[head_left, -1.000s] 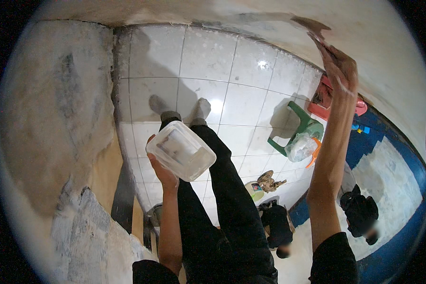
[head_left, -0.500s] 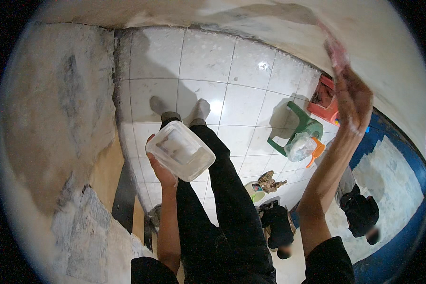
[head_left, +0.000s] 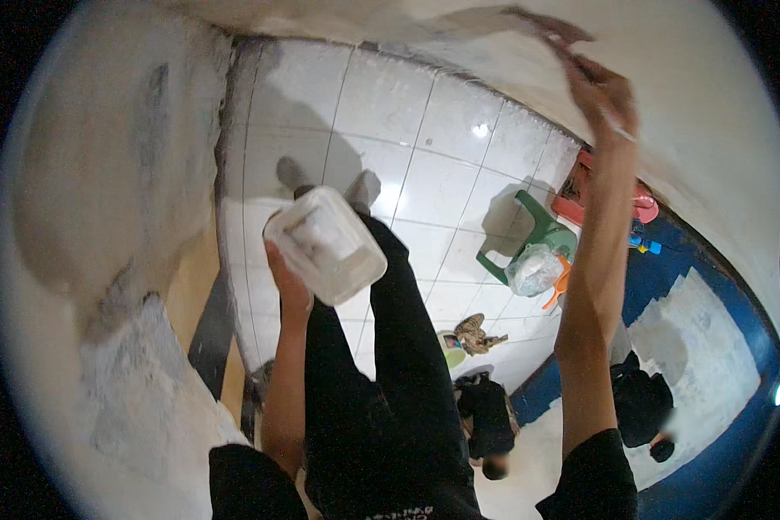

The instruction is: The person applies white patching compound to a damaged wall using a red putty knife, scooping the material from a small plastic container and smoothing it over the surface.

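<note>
Wearing a lettered shirt point(head_left: 399, 512), I curl my left hand point(head_left: 289, 282) round a plastic box point(head_left: 342, 251), nine o'clock; right hand point(head_left: 601, 94), at two, pose unclear.

The left hand point(head_left: 292, 291) is gripping left of the frame's centre; the right arm point(head_left: 594, 260) is pointing toward the upper right, the right hand point(head_left: 601, 92) angling leftward.
</note>
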{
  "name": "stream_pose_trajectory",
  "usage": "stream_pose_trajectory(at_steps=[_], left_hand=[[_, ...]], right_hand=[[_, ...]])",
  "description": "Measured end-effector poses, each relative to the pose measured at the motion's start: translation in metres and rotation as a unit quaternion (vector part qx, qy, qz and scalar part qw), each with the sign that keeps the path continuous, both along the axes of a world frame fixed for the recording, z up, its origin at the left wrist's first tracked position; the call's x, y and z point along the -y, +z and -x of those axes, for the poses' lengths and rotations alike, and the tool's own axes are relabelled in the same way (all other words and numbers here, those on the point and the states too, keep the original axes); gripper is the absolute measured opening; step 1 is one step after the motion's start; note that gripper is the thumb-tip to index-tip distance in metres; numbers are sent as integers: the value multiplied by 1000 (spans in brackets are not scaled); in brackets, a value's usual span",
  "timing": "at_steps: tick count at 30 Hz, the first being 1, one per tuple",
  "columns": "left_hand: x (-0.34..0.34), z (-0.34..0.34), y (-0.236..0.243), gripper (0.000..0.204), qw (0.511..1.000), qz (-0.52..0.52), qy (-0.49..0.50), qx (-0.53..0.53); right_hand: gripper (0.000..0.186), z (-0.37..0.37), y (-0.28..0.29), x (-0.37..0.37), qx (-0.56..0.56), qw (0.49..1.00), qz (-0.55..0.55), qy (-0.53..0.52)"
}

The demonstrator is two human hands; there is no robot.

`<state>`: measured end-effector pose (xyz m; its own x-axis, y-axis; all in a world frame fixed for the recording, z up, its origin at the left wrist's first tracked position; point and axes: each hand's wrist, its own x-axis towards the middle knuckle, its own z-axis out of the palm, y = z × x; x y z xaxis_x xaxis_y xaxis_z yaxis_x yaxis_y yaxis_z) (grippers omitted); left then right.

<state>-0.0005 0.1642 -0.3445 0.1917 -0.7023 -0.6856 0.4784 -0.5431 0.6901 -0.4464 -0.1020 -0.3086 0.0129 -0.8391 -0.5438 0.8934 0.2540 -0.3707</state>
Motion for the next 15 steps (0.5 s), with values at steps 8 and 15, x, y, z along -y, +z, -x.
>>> stream_pose_trajectory(at_steps=[8, 15], left_hand=[[-2, -1, 34, 62, 993, 8, 47, -104], [10, 22, 135, 60, 984, 52, 35, -169]], right_hand=[[36, -104, 226, -92, -199, 979, 39, -36], [37, -174, 281, -217, -313, 950, -13, 3]])
